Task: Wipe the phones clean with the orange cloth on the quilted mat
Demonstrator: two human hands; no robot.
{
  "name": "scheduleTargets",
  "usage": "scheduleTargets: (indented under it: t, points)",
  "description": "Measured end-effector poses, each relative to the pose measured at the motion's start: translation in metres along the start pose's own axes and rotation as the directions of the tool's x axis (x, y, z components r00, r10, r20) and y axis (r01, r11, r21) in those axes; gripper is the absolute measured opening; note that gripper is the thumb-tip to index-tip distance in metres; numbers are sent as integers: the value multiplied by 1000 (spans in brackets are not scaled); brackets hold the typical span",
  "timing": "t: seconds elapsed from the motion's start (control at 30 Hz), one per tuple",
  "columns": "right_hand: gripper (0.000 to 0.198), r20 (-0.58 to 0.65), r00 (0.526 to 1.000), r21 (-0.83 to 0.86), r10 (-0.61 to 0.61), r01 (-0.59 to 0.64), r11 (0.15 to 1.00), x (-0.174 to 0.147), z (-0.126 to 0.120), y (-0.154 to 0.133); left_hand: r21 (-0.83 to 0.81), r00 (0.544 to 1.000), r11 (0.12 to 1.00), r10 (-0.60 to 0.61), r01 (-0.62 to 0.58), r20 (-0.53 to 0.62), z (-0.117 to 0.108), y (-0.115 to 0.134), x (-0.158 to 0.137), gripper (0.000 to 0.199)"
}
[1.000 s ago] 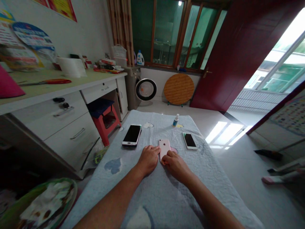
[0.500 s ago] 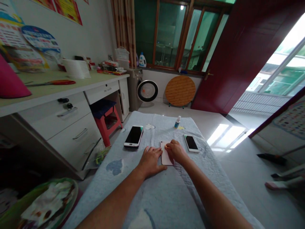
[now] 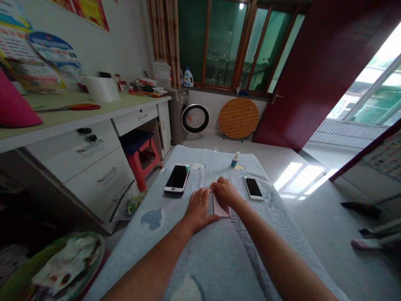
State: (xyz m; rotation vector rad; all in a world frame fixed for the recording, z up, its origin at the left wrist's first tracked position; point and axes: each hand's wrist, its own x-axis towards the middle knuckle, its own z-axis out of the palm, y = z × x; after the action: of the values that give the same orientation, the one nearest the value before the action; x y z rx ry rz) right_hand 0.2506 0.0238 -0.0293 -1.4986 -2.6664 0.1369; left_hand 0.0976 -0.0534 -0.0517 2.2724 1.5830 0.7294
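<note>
On the blue patterned cloth (image 3: 200, 255) a pink phone (image 3: 222, 209) lies back side up, its upper part covered by my right hand (image 3: 224, 191). The fingers of that hand are closed and pressed down at the phone's top end, around a small yellowish pad that is mostly hidden. My left hand (image 3: 199, 211) lies flat along the phone's left edge, thumb stretched out by the lower corner. To the left, a white phone (image 3: 177, 177) rests on top of another dark device. Another white phone (image 3: 253, 188) lies to the right. Behind stands a small spray bottle (image 3: 234, 160).
At the left is a desk (image 3: 138, 100) with drawers, scissors (image 3: 75, 107) and a paper roll (image 3: 102, 89). A red stool (image 3: 144, 161) stands under it. A filled waste bin (image 3: 97, 267) is at lower left. Behind are a washing machine (image 3: 178, 113) and a round wooden board (image 3: 238, 118).
My right hand has slid up and left over the pink phone toward its top corner. The fingers of my left hand have drawn closer together. The view has shifted slightly.
</note>
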Motion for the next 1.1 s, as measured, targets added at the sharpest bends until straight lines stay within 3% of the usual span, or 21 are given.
scheduleTargets:
  t: [0.17,0.43,0.67,0.83,1.1]
  points:
    - [26,69,993,-29,-91,93,995,-3,-3,-5,-62,1000,998,21,-22,-17,3,-2,-2,102]
    - [23,58,974,6,-219,219,976,-27,-1,-18,-36,1000,999,24,-24,-4,14,-7,-3,105]
    - [15,17,976,109,-216,213,971,-63,0,-24,-25,999,1000,-6,7,45,9,-3,-3,105]
    - [19,-21,974,187,-228,227,956,-77,-4,-24,-53,990,996,76,-70,119,6,-5,0,94]
    - [23,-134,989,214,-64,92,973,-76,6,-3,-132,984,987,109,-90,140,6,-7,-1,87]
